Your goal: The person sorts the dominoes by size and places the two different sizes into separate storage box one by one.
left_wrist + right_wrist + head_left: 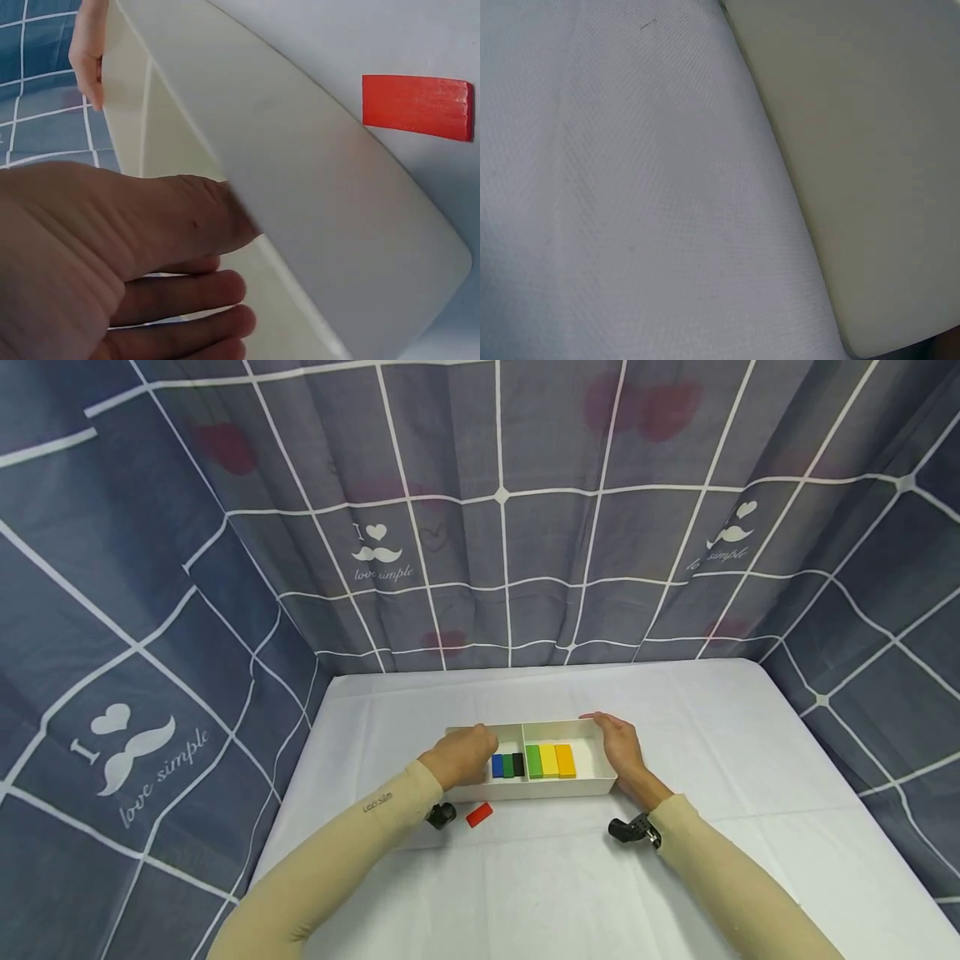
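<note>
A white two-compartment box (pixel 567 788) stands on the table. My left hand (pixel 462 756) reaches into its left compartment with fingers bent; in the left wrist view, the near wall hides the thumb tip of this hand (pixel 150 232), so whether it pinches anything is unclear. Beside it in that compartment lie a blue block (pixel 497 766), a dark green block (pixel 508 766) and a black block (pixel 518 765). The right compartment contains a light green block (pixel 534 762), a yellow block (pixel 549 761) and an orange block (pixel 566 761). My right hand (pixel 624 749) grips the box's right end.
A red block (pixel 479 814) lies on the white tablecloth (pixel 540 877) in front of the box, near the left wrist. Dark wrist-worn devices sit at the left wrist (pixel 441 815) and right wrist (pixel 633 830). A grey checked curtain (pixel 465 552) surrounds the table's back and sides.
</note>
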The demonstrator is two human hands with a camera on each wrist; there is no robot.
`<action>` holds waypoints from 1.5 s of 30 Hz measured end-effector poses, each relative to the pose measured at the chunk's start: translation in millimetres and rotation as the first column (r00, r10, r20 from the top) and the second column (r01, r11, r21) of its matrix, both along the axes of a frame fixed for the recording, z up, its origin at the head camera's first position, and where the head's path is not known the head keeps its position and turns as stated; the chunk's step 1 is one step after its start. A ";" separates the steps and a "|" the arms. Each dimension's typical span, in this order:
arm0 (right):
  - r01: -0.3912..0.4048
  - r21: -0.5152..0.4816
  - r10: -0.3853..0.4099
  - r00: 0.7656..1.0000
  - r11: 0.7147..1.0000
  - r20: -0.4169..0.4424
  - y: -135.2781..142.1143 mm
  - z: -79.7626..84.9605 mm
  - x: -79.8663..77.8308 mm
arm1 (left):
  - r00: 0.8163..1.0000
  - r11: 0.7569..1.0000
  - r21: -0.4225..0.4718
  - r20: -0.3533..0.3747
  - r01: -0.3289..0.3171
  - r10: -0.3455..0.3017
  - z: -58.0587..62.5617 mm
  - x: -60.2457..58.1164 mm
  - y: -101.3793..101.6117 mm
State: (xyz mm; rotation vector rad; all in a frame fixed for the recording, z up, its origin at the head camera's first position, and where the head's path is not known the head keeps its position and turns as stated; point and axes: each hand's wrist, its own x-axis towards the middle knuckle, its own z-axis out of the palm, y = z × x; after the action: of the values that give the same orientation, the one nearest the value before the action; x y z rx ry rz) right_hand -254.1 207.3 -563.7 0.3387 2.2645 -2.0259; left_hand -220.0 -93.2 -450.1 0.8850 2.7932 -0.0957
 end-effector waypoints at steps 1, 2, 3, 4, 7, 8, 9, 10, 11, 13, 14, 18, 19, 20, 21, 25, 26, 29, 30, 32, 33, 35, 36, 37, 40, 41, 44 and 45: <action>0.002 0.001 -0.002 1.000 1.000 0.000 -0.1 -0.1 0.3 | 1.000 1.000 -0.011 -0.002 0.006 -0.006 2.6 1.3 -0.9; 0.004 0.004 -0.004 1.000 1.000 -0.001 0.0 0.0 0.5 | 1.000 1.000 -0.020 -0.005 0.010 -0.010 4.9 2.3 -1.7; 0.005 0.003 -0.005 1.000 1.000 -0.001 0.0 0.2 0.6 | 1.000 1.000 -0.027 -0.010 0.014 -0.014 6.8 3.0 -2.4; 0.003 0.006 -0.003 1.000 1.000 0.000 0.0 0.6 0.7 | 1.000 0.999 -0.036 -0.018 0.021 -0.022 8.3 3.7 -3.0; -0.002 0.007 0.002 1.000 1.000 0.002 -0.2 1.2 0.3 | 0.999 0.998 -0.054 -0.039 0.035 -0.037 11.2 5.2 -4.6; -0.003 0.007 0.003 1.000 1.000 0.003 -0.1 1.3 0.2 | 0.998 0.998 -0.058 -0.042 0.036 -0.039 11.8 5.7 -5.1; -0.005 0.007 0.005 1.000 1.000 0.004 -0.1 1.3 0.0 | 0.998 0.998 -0.059 -0.043 0.036 -0.039 12.6 6.2 -5.5; -0.006 0.008 0.006 1.000 1.000 0.005 -0.1 1.1 -0.2 | 0.998 0.998 -0.060 -0.044 0.036 -0.038 13.5 6.8 -6.0; -0.006 0.006 0.006 1.000 1.000 0.005 0.0 0.9 -0.2 | 0.998 0.998 -0.062 -0.042 0.033 -0.036 14.7 7.3 -6.4; -0.002 0.003 0.002 1.000 1.000 0.004 0.3 0.7 0.1 | 0.999 0.998 -0.059 -0.037 0.025 -0.028 17.7 8.3 -7.2; -0.001 0.004 0.001 1.000 1.000 0.002 0.3 0.7 0.3 | 0.999 0.998 -0.057 -0.034 0.022 -0.024 19.3 8.8 -7.7; 0.003 0.012 -0.002 1.000 1.000 -0.008 0.2 0.3 0.8 | 1.000 0.999 -0.041 -0.019 0.023 -0.024 26.0 10.7 -9.9; 0.003 0.014 -0.003 1.000 1.000 -0.010 0.2 0.2 0.8 | 0.999 0.999 -0.036 -0.016 0.030 -0.030 27.3 11.2 -10.4; 0.004 0.016 -0.004 1.000 1.000 -0.011 0.1 0.0 0.8 | 0.999 0.999 -0.031 -0.015 0.039 -0.040 28.5 11.8 -10.9; 0.005 0.014 -0.005 1.000 1.000 -0.012 0.1 0.0 0.8 | 0.999 0.998 -0.026 -0.014 0.049 -0.049 29.8 12.5 -11.4; 0.004 0.013 -0.003 1.000 1.000 -0.014 -0.3 0.4 0.2 | 0.994 0.995 -0.006 -0.026 0.103 -0.103 32.9 14.7 -13.0; 0.003 0.013 -0.003 1.000 1.000 -0.014 -0.3 0.6 0.1 | 0.993 0.993 -0.005 -0.028 0.117 -0.117 33.8 15.4 -13.2; 0.003 0.014 -0.003 1.000 1.000 -0.010 -0.2 1.0 -0.1 | 0.988 0.989 -0.003 -0.029 0.151 -0.151 35.1 17.0 -13.7; 0.002 0.015 -0.002 1.000 1.000 -0.009 -0.2 1.0 -0.3 | 0.986 0.987 -0.008 -0.030 0.161 -0.161 35.8 17.8 -13.8; 0.002 0.009 -0.002 1.000 1.000 -0.006 0.0 0.9 -0.4 | 0.984 0.984 -0.007 -0.025 0.177 -0.177 36.3 19.1 -13.8; 0.001 0.009 0.000 1.000 1.000 -0.005 -0.1 0.8 -0.7 | 0.983 0.983 -0.003 -0.023 0.182 -0.182 36.3 19.9 -13.9; -0.001 0.007 0.001 1.000 1.000 -0.005 -0.1 0.6 -1.2 | 0.981 0.981 0.003 -0.020 0.193 -0.193 36.4 21.5 -14.0; -0.002 0.007 0.002 1.000 1.000 -0.005 -0.2 0.6 -1.4 | 0.980 0.980 0.009 -0.018 0.198 -0.197 36.3 22.3 -14.1; -0.002 0.004 0.002 1.000 1.000 -0.004 -0.3 0.6 -1.5 | 0.979 0.979 0.016 -0.014 0.201 -0.201 36.0 23.0 -14.2; 0.001 0.003 -0.001 1.000 1.000 0.001 -0.4 1.3 -0.9 | 0.976 0.976 0.029 -0.008 0.218 -0.218 36.1 25.2 -14.1; 0.001 0.002 -0.001 1.000 1.000 0.003 -0.5 1.5 -0.6 | 0.975 0.974 0.034 -0.005 0.223 -0.223 36.4 25.9 -13.9; 0.004 -0.002 -0.004 1.000 1.000 0.006 -1.0 1.6 0.0 | 0.970 0.969 0.043 -0.005 0.244 -0.244 37.2 28.1 -12.8; 0.006 -0.004 -0.006 1.000 1.000 0.005 -1.1 1.5 0.0 | 0.968 0.967 0.043 -0.007 0.251 -0.251 37.6 28.9 -12.2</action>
State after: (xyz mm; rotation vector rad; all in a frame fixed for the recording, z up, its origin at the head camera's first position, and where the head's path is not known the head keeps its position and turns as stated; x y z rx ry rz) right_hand -254.1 206.2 -562.2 0.3506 2.2596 -2.0294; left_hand -191.1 -105.4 -412.5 1.2473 2.6792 -0.0741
